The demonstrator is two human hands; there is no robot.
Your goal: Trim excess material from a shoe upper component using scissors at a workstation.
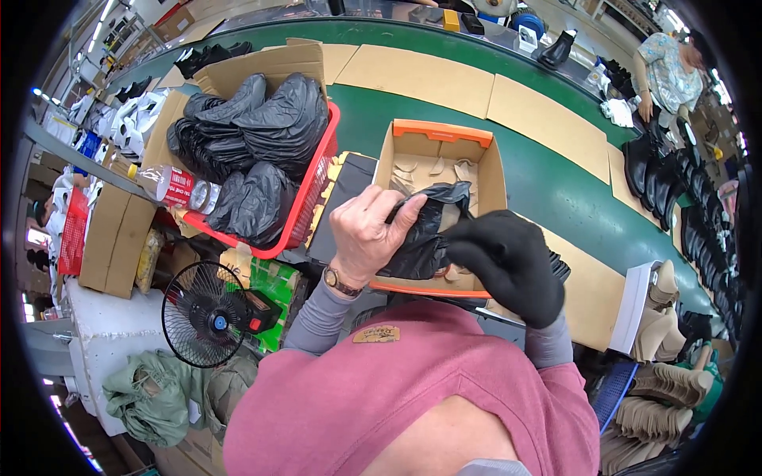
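My left hand, bare with a watch at the wrist, pinches the upper left edge of a crinkled, glossy black piece between thumb and fingers. On its other side, my right hand wears a black glove; its curled fingers grip the right edge, though black on black blurs the contact. The piece is held up over a cardboard box with an orange rim. Inside that box lie several thin beige scraps. Whether the piece is leather or plastic, I cannot tell.
To the left, a red basket holds a carton of similar black pieces; a plastic bottle leans on it. A black fan stands below. Cardboard sheets line the green table. Black shoes and a co-worker are at right.
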